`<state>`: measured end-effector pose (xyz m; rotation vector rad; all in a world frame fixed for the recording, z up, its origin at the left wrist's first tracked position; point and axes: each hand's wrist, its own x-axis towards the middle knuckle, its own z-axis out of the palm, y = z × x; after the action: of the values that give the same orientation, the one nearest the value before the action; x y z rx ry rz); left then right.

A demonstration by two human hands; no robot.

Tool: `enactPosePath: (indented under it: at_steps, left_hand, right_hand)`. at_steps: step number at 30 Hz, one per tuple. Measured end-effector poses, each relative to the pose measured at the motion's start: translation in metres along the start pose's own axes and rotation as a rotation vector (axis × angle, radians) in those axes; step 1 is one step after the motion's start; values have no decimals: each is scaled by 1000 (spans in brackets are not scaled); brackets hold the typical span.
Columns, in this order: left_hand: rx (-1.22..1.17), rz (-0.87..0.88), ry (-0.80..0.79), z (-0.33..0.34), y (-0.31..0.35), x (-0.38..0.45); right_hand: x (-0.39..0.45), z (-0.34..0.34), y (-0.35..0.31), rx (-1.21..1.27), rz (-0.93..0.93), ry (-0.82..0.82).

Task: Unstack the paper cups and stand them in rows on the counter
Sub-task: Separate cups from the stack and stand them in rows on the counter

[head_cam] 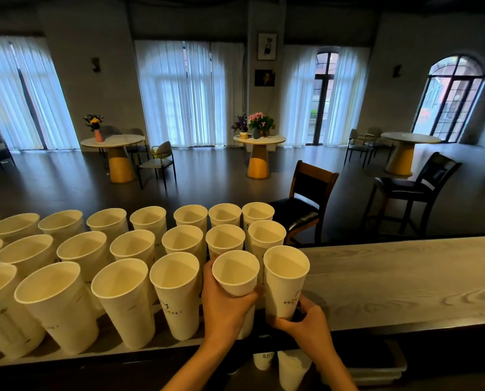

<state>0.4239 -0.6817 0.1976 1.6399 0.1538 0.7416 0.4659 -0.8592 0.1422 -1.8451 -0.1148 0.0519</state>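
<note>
1. Grey wood-grain counter [404, 280] is seen filled at its left with three rows of upright cream paper cups [134, 246] — much is judged done.
2. One tall cream cup [286, 280] is gripped at its base by the right hand [306, 323], at the row's end.
3. Another cup [235, 273] is clasped by the left hand [224, 306] — not yet stood.

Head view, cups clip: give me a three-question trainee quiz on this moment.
1. True or false: the right hand grips its cup near the base.
2. The left hand holds: A) a cup B) a vase C) nothing
3. Which side of the counter is bare of cups: left or right?

Key: 1 true; 2 A; 3 right
</note>
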Motion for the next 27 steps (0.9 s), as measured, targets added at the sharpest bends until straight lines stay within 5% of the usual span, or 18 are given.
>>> enactPosePath:
  at_steps: [27]
  left_hand:
    - [224,-202,-157,-20,-46,-27]
  right_hand:
    - [-8,8,5,-98,-52,47]
